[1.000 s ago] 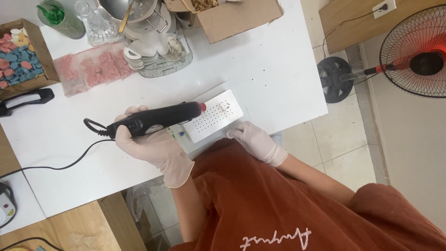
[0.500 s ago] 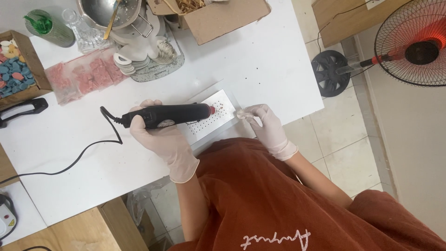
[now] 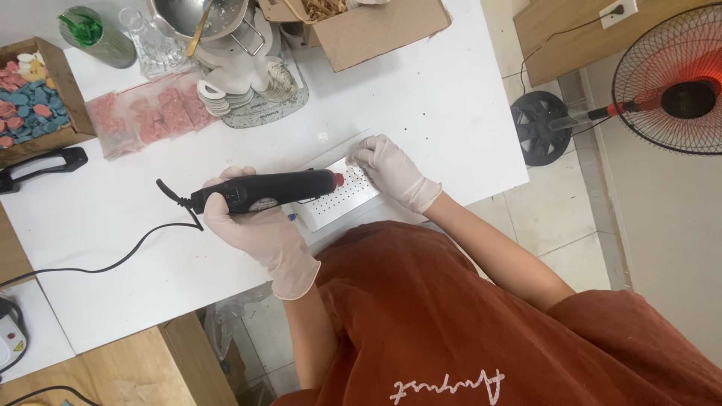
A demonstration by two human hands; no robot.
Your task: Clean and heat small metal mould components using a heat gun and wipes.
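My left hand, in a pale glove, is wrapped around a black corded handheld tool with a red tip. The tool lies level and its tip points right over a white perforated plate on the white table. My gloved right hand rests on the plate's far right corner, fingers curled down on its edge. I cannot see whether something small sits under those fingertips. The tool's black cord trails off to the left across the table.
At the back stand a cardboard box, a metal bowl, stacked white pieces, bags of pink pieces, a glass and a green bottle. A wooden box of coloured pieces sits far left. A fan stands right.
My right hand has moved from the plate's near right side up onto its far right corner. The left hand keeps hold of the tool, whose tip stays over the plate.
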